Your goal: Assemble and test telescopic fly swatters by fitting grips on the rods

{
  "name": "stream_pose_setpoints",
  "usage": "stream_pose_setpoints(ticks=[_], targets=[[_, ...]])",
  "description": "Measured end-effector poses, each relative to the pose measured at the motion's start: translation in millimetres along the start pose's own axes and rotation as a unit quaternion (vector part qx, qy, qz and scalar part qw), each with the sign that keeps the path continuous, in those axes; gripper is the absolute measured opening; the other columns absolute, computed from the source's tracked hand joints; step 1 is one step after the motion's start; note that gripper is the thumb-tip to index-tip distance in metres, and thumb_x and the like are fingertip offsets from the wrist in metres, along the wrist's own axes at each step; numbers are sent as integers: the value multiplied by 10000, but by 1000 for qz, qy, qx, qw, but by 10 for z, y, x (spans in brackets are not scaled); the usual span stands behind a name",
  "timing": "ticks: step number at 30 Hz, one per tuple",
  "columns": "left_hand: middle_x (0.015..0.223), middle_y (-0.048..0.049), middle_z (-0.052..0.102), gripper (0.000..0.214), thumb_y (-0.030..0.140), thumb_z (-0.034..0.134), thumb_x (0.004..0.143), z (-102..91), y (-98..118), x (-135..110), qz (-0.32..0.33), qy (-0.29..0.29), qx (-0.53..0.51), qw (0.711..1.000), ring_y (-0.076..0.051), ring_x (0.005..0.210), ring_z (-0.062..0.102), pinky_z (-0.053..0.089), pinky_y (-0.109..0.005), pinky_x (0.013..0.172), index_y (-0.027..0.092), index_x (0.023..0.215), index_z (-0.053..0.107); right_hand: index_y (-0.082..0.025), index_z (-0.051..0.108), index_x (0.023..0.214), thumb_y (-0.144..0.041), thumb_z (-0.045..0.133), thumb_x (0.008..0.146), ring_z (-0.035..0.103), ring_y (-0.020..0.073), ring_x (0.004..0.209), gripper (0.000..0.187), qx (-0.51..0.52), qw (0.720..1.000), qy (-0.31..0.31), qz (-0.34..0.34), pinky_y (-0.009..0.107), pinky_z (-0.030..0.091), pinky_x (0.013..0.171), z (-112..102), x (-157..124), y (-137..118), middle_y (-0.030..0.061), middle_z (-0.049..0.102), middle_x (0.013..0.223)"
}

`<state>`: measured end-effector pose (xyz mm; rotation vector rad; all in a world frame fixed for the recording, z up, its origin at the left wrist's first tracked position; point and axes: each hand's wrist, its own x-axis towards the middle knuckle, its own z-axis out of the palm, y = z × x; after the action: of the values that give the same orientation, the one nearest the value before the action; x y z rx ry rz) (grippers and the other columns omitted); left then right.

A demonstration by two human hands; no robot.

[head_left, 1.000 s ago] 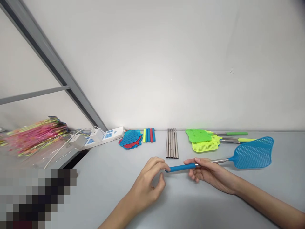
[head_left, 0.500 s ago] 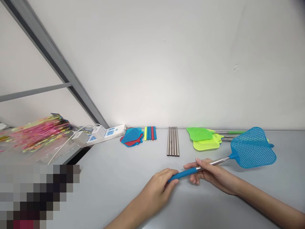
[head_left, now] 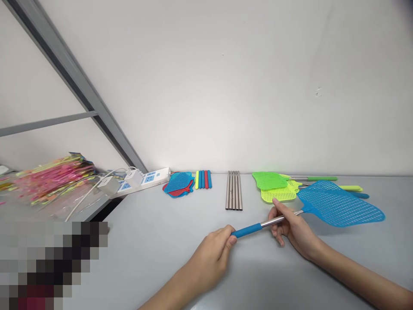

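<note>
A blue fly swatter (head_left: 342,206) with a perforated head and metal rod slants above the table, its head to the right. My left hand (head_left: 215,254) is wrapped round the end of its blue handle. Farther up, the metal rod passes through my right hand (head_left: 292,228), whose fingers curl loosely about it near the neck of the head. Behind the held swatter lie finished-looking swatters: a green one (head_left: 270,180) on top of a yellow one (head_left: 279,195), plus a blue handle (head_left: 360,195) partly hidden by the held head.
Several metal rods (head_left: 234,191) lie side by side mid-table. To their left are coloured handle sleeves (head_left: 203,179) and a pile of blue and red swatter heads (head_left: 178,184). A white power strip (head_left: 150,181) with plugged adapters and pink-yellow packaged items (head_left: 58,176) stand farther left.
My right hand has slid along the rod toward the swatter head. The head has turned about the rod and now shows its broad face, while my left hand stays on the handle.
</note>
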<state>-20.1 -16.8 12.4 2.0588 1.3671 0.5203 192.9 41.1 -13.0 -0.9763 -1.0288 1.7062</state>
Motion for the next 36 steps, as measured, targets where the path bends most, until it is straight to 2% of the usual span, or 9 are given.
stream_pose_setpoints(ticks=[2, 6, 8, 11, 17, 21, 27, 30, 36], targets=[[633, 32, 403, 293, 363, 202, 915, -4, -5, -2, -6, -5, 4, 1000, -126, 586, 397, 317, -232, 559, 208, 725, 362, -159, 524, 480, -522, 495, 765, 437, 113, 345, 462, -23, 1000, -13, 5, 216, 338, 303, -10, -8, -2, 11, 496, 406], [648, 27, 417, 281, 351, 199, 917, 14, -28, -25, 1, -12, 27, 1000, -130, 606, 398, 317, -236, 577, 207, 718, 335, -159, 490, 377, -469, 385, 833, 443, 106, 348, 561, -93, 987, -131, 0, 250, 362, 405, -32, -32, 2, 19, 471, 374], [666, 21, 431, 278, 346, 192, 918, 30, -34, -45, 6, -17, 43, 999, -136, 636, 407, 323, -243, 606, 206, 723, 332, -173, 461, 333, -448, 374, 837, 439, 112, 338, 581, -91, 983, -159, -16, 265, 371, 437, -41, -31, 25, 0, 407, 321], [677, 13, 438, 285, 350, 175, 917, 47, -33, -72, 5, -33, 62, 998, -145, 659, 409, 325, -253, 628, 204, 725, 326, -196, 408, 291, -466, 388, 813, 413, 118, 305, 588, -75, 982, -171, -27, 270, 360, 409, -47, -18, 69, -18, 342, 275], [681, 7, 435, 300, 361, 148, 916, 60, -23, -92, -3, -49, 64, 997, -152, 659, 396, 318, -264, 635, 203, 723, 316, -208, 368, 311, -476, 346, 818, 448, 131, 348, 574, -118, 975, -187, -27, 276, 378, 440, -51, -61, 67, -5, 382, 309], [648, 21, 398, 306, 376, 160, 914, 80, 2, -104, -5, -51, 41, 998, -141, 629, 380, 304, -255, 616, 202, 702, 297, -200, 380, 332, -466, 333, 829, 472, 138, 373, 566, -138, 971, -196, -20, 277, 389, 457, -53, -112, 64, 11, 426, 334], [588, 41, 345, 330, 402, 179, 909, 83, 54, -118, -21, -73, -12, 997, -121, 566, 365, 273, -237, 556, 200, 679, 300, -211, 345, 329, -472, 328, 823, 448, 136, 332, 559, -104, 971, -214, -18, 269, 367, 401, -8, -134, 95, 3, 406, 313], [590, 37, 362, 332, 401, 197, 905, 80, 69, -102, -25, -60, -1, 998, -123, 584, 378, 272, -237, 567, 196, 673, 317, -199, 373, 337, -465, 318, 834, 465, 135, 350, 566, -115, 969, -216, -18, 267, 382, 427, 4, -133, 82, 7, 424, 325], [533, 52, 300, 331, 404, 250, 895, 78, 84, -36, -25, -60, -8, 998, -100, 504, 320, 246, -226, 516, 192, 653, 330, -182, 418, 321, -461, 312, 838, 480, 135, 358, 597, -138, 969, -204, -19, 270, 392, 462, 21, -113, 26, 17, 444, 327]])
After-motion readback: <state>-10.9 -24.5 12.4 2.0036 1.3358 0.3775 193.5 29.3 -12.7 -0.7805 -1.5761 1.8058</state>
